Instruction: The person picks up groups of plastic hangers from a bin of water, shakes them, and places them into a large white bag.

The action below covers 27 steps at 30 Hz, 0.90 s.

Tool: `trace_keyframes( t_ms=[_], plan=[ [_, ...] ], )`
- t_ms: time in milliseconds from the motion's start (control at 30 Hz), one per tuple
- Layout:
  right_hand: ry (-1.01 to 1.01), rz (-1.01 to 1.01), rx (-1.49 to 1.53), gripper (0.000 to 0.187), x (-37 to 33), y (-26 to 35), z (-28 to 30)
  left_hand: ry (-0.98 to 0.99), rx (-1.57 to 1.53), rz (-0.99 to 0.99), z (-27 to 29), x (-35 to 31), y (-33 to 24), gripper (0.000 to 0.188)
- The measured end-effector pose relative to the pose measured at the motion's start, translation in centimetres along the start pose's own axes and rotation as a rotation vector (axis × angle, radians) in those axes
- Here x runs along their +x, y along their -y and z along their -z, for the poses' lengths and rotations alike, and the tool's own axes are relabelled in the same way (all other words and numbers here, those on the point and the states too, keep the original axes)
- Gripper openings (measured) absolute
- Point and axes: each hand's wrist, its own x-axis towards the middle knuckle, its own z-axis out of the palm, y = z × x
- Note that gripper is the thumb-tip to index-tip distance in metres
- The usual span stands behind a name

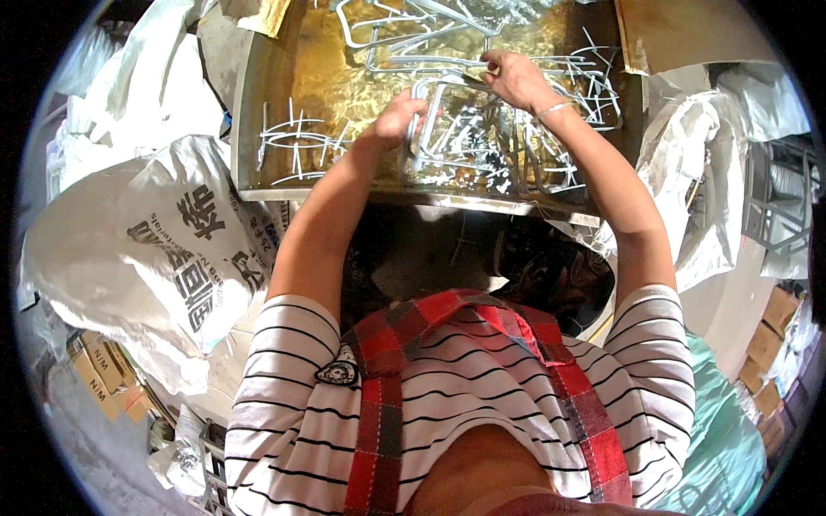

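My left hand [398,120] is closed around the left side of a bent grey wire frame [419,138] with rounded corners. Above and to the right of it, my right hand [519,82] has its thumb and fingers pinched at a wire near the frame's far side; exactly which wire it grips is hard to make out. More bent wire pieces [404,39] lie beyond my hands. Under and right of the frame is a tangle of wires [542,146], bright with glare. Several curved wires, joined crosswise, form a separate piece [297,138] at the left.
A metal-edged work table [413,199] with a yellowish, shiny surface spans the far side. A large white woven sack [103,232] bulges at its left, and white sacking [701,172] hangs at its right. Cardboard boxes [107,374] sit lower left, a green plastic bag [714,430] lower right.
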Motion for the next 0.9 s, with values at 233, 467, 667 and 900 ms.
trace_keyframes(
  t_ms=[233,467,667,900],
  plan=[
    [0.021,0.185,0.004,0.060,-0.1,0.4,-0.9,0.071,0.072,-0.239,-7.2,-5.6,-4.8,0.027],
    [-0.079,0.126,0.129,0.048,-1.9,-1.6,5.2,-0.180,0.175,-0.134,-6.0,-8.9,-8.3,0.032],
    [-0.620,-0.343,-0.137,0.042,-4.4,-1.0,9.6,-0.876,-0.168,-0.392,-5.9,-11.3,-11.3,0.022],
    [-0.883,-0.079,-0.262,0.014,-2.5,3.2,11.1,-0.770,0.013,-0.534,-7.9,-12.7,-11.3,0.018]
  ],
)
